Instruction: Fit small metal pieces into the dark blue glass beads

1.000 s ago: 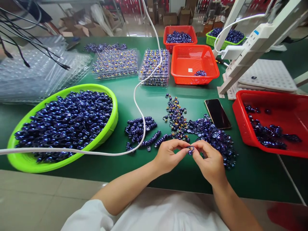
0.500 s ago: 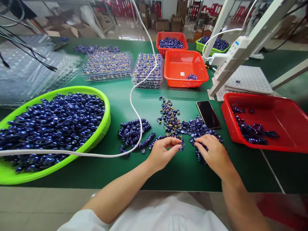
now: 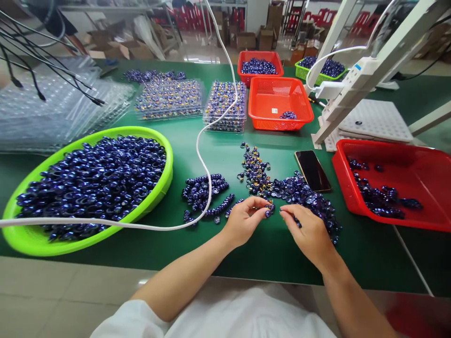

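Observation:
My left hand (image 3: 246, 219) is closed in a pinch on a shiny blue-purple ring (image 3: 269, 211) above the green table. Just to its right, my right hand (image 3: 307, 229) has thumb and forefinger pressed together; whatever is between those fingertips is too small to make out. Beyond and under the right hand spreads a pile of loose dark-blue shiny pieces (image 3: 308, 197). Rings with gold-coloured parts (image 3: 256, 166) lie scattered behind my hands. Left of them are stacked rows of blue rings (image 3: 204, 188).
A green basket (image 3: 168, 155) heaped with blue rings stands left, crossed by a white cable (image 3: 201, 157). A phone (image 3: 313, 171) lies beside a red tray (image 3: 430, 188) on the right. Filled clear trays (image 3: 225, 105), an orange basket (image 3: 260, 123) and a white metal post (image 3: 338, 105) stand farther back.
My right hand has moved left, off the pile and towards my left hand. The left hand still pinches the ring. The whole view has shifted slightly.

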Available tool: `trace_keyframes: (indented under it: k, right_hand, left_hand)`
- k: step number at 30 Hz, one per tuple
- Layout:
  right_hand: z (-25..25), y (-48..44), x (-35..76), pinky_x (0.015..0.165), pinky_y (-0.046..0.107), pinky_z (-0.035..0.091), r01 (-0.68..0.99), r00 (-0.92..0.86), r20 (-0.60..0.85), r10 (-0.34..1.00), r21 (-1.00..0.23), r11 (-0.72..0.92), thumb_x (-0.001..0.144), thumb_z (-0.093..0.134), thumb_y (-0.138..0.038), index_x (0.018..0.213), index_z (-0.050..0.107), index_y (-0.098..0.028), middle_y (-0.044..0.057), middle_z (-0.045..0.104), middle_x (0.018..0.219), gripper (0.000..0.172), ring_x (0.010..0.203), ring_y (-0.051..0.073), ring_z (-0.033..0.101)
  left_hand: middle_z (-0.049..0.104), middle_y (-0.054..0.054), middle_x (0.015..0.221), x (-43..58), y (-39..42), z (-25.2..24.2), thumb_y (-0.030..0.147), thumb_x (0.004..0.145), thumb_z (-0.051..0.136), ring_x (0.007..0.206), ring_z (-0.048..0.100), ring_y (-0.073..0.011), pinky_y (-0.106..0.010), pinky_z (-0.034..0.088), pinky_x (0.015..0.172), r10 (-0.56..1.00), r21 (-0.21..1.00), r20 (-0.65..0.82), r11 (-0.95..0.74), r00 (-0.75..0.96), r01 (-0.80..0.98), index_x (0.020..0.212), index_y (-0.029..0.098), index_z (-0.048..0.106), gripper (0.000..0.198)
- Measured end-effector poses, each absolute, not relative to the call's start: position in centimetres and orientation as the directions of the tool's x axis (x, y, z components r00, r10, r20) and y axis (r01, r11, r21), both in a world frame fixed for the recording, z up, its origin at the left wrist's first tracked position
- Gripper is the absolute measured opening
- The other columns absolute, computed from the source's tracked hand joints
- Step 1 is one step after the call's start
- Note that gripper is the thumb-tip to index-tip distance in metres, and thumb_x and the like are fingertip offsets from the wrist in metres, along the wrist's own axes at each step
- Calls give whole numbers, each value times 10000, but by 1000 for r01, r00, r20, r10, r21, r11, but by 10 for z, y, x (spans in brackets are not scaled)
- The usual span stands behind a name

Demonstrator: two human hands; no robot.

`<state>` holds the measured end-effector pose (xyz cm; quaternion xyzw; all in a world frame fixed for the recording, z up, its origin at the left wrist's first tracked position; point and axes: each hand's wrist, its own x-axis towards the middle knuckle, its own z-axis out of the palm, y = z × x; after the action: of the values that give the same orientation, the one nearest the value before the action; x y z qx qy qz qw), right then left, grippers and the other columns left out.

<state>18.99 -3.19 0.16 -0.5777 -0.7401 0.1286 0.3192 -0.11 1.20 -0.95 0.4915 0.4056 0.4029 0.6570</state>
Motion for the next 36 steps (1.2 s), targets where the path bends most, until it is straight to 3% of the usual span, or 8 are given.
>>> trace_keyframes:
  k: [4, 8, 12, 16, 19, 25, 31, 36]
  right_hand:
    - [11, -40, 172, 685, 294, 568, 519, -37, 174, 984, -838, 168, 917, 608, -322, 1064, 634, -237, 27, 725, 900, 172, 754, 172, 693]
    - [2, -37, 165, 653, 278, 597, 244, 101, 83, 991, -968, 57, 841, 715, -337, 986, 642, -215, 22, 707, 849, 203, 730, 162, 691]
    - [-3, -34, 164, 723, 300, 612, 141, 69, 139, 988, -982, 128, 861, 699, -273, 986, 708, -251, 15, 713, 888, 127, 761, 155, 693]
    - [-1, -34, 163, 763, 320, 621, 117, 64, 141, 988, -984, 133, 873, 682, -267, 1026, 710, -263, 24, 710, 932, 155, 814, 165, 696]
    - [-2, -35, 163, 753, 319, 627, 106, 122, 70, 990, -993, 58, 846, 716, -293, 1001, 697, -235, 31, 714, 895, 166, 797, 168, 698]
    - [-8, -36, 166, 703, 280, 606, 127, 117, 154, 981, -982, 139, 839, 722, -249, 954, 725, -260, 14, 703, 899, 116, 790, 160, 693]
    - [-6, -35, 166, 671, 265, 593, 103, 101, 128, 987, -988, 118, 833, 727, -224, 959, 741, -280, -5, 698, 863, 139, 753, 145, 684]
    - [-3, -35, 165, 642, 266, 608, 83, 103, 88, 991, -993, 79, 823, 735, -236, 929, 752, -278, -9, 706, 837, 116, 713, 142, 686]
  left_hand:
    - [712, -57, 819, -2, 16, -2, 321, 713, 809, 694, 630, -130, -265, 525, 703, 898, 882, -216, 348, 384, -318, 893, 129, 714, 280]
    - [725, -66, 789, -3, 18, 1, 294, 653, 856, 697, 653, -144, -262, 521, 677, 869, 797, -295, 453, 398, -399, 876, 121, 736, 306]
    - [726, -49, 751, -3, 18, -1, 259, 640, 863, 657, 648, -120, -252, 515, 680, 856, 777, -300, 475, 421, -412, 862, 124, 752, 283]
    - [739, -49, 774, -3, 17, -5, 275, 635, 860, 652, 645, -118, -270, 532, 699, 872, 813, -277, 436, 403, -385, 842, 134, 759, 270]
    - [753, -58, 779, -2, 15, -4, 286, 644, 854, 676, 661, -135, -283, 547, 711, 883, 845, -273, 410, 382, -345, 838, 136, 768, 260]
    - [783, -65, 806, 1, 11, 1, 296, 637, 858, 722, 710, -177, -313, 581, 743, 903, 871, -270, 377, 333, -314, 821, 156, 789, 241]
    - [795, -68, 831, 2, 8, -1, 279, 648, 846, 763, 736, -206, -317, 603, 748, 920, 893, -259, 344, 295, -290, 842, 170, 803, 227]
    - [790, -81, 953, 2, 3, -7, 262, 737, 780, 905, 742, -247, -350, 593, 855, 958, 961, -161, 207, 237, -183, 916, 182, 803, 197]
